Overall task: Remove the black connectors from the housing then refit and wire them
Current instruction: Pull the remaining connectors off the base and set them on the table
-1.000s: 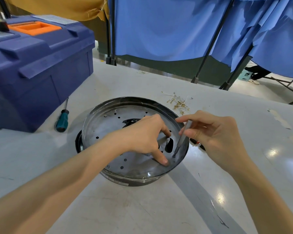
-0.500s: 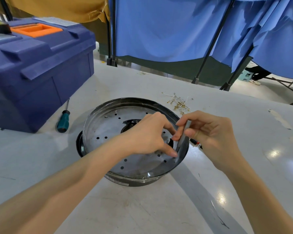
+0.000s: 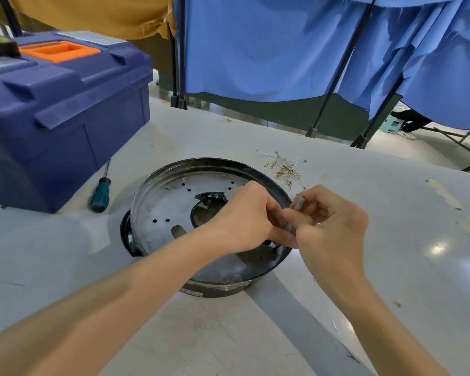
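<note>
The round metal housing (image 3: 174,213) with a black rim lies on the grey table; its perforated plate has a dark central opening (image 3: 209,204). My right hand (image 3: 334,229) grips a slim grey tool (image 3: 296,210), held upright over the housing's right rim. My left hand (image 3: 244,221) reaches across the plate, and its curled fingers meet the tool's lower shaft and pinch it. Both hands hide the tool's tip and the plate under it. No black connector shows.
A big blue toolbox (image 3: 65,104) with an orange tray stands at the left. A green-handled screwdriver (image 3: 101,198) lies beside it. Small wire pieces with brass ends (image 3: 282,169) lie behind the housing. Blue curtains on black stands hang past the table's far edge.
My left hand has lifted its fingers off the plate and moved right to meet the tool. My right hand has raised the tool from the slot to above the rim.
</note>
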